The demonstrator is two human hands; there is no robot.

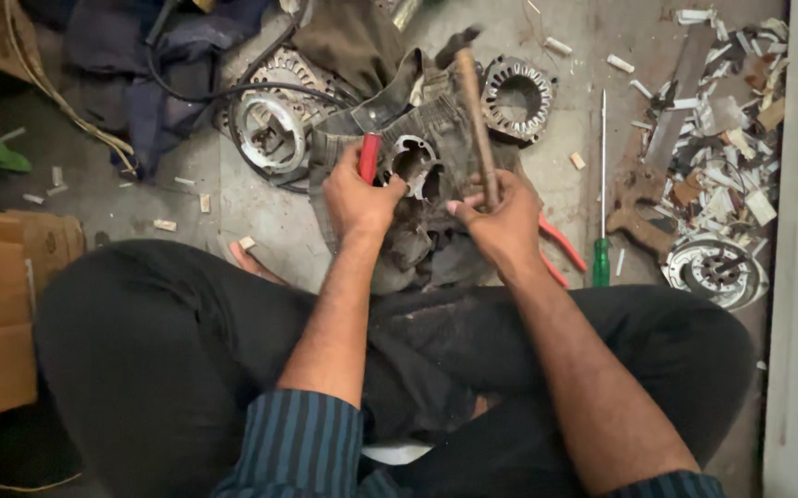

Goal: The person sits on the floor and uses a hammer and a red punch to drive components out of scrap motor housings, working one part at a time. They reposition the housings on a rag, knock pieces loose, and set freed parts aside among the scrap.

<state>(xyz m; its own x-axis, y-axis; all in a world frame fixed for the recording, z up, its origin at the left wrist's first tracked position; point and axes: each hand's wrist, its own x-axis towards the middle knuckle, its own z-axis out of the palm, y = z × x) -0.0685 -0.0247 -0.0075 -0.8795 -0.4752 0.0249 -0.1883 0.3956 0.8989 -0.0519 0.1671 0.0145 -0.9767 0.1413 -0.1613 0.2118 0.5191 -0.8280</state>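
Crossed legs in dark trousers (168, 341) fill the near frame, person seated on the floor, striped cuffs at both forearms.

Left hand (357, 198) is closed around a red-handled tool (370, 157), tip pressed at the rim of a small metal motor housing (413, 166). Right hand (502, 221) is clenched on a wooden hammer handle (476, 124), shaft angled up and away, head blurred at the top.

Housing sits on a grimy folded cloth (417, 240) right in front of the shins, between the 2 hands. My read: cast metal, heavy for its size, stiff, oily so likely slippery; best held by the outer rim, not the bore. Cloth is soft and should damp any skidding.

Further out: red-handled pliers (560, 244) poke out from under the right hand. Green-handled screwdriver (601, 184) lies just right of them, long thin shaft. 1 laminated stator ring (517, 97) with slotted teeth behind the cloth; round end cover (270, 129) to the left, black cable looped over it. Another round disc part (714, 267) at right, beside a handsaw (648, 184) and a heap of pale paper-like scraps (731, 120). Cardboard box (2, 304) at far left. Bare concrete floor (261, 217), dusty.
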